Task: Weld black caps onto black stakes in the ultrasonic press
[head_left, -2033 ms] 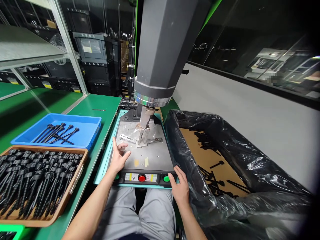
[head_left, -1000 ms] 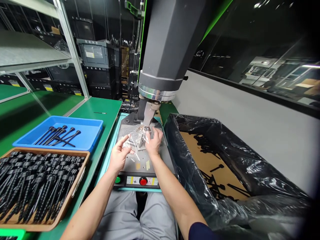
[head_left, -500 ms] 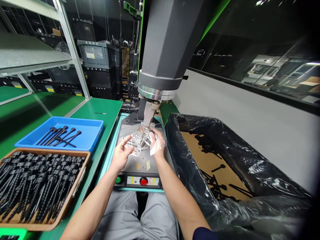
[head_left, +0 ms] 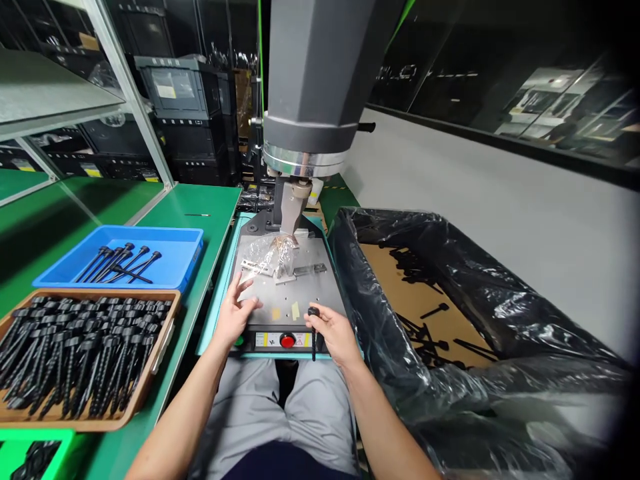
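Note:
Between the thumb and fingers of my right hand [head_left: 334, 331] a black rod-shaped plastic part [head_left: 313, 330] hangs upright, its round cap at the top. This is above the front right of the metal machine plate [head_left: 260, 297]. My left hand [head_left: 235, 312] hovers over the plate's left front, fingers apart and holding nothing. Farther back, crumpled clear plastic film [head_left: 270, 253] lies over a metal fixture [head_left: 309, 269] beneath the machine's grey tool head [head_left: 290, 208]. A red button [head_left: 287, 341] shows on the front panel between my hands.
On the left green bench, a brown tray [head_left: 176, 308] holds many similar black parts, with a blue tray [head_left: 193, 259] behind it holding several. A green bin [head_left: 65, 443] stands nearer. At right is a large box lined with black plastic [head_left: 373, 320], with black parts inside.
My right hand has come back from the fixture toward me and right, carrying the black part. My left hand has drawn back from the film and lowered. The view has shifted slightly.

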Action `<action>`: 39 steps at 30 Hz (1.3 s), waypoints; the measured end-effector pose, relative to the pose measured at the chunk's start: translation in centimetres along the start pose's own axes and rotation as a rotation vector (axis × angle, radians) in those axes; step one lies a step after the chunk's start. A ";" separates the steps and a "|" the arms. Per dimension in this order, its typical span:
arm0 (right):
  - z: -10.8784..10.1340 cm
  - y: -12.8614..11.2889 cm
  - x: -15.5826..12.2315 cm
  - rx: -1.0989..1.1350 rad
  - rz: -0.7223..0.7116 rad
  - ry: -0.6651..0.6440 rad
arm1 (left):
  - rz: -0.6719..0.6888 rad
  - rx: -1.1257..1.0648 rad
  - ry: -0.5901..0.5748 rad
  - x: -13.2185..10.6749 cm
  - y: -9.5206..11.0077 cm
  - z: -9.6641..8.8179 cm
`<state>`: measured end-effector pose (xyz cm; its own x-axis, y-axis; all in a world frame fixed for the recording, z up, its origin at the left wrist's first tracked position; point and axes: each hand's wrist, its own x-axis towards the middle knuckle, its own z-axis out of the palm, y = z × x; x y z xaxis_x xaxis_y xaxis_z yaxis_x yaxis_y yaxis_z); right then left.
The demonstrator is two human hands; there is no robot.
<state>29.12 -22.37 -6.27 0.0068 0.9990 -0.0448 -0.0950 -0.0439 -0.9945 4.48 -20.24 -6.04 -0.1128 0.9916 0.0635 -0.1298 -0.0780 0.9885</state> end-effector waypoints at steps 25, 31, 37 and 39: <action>5.0 -2.0 -1.7 0.094 -0.264 0.001 | 0.249 0.481 -0.221 -6.5 1.3 5.3; 4.0 0.4 -1.0 0.135 -0.154 -0.063 | 0.112 0.566 -0.010 -9.7 5.1 -1.3; 5.1 2.3 -1.4 0.097 -0.053 -0.157 | 0.051 0.937 0.349 -13.8 9.9 -10.7; 5.4 2.4 -1.5 0.095 -0.032 -0.168 | -0.025 1.088 0.519 -14.0 11.3 -14.6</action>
<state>23.54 -23.95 -8.03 -0.1541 0.9880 0.0114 -0.1906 -0.0184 -0.9815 -9.76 -36.46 2.19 -0.5372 0.8123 0.2270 0.7327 0.3161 0.6027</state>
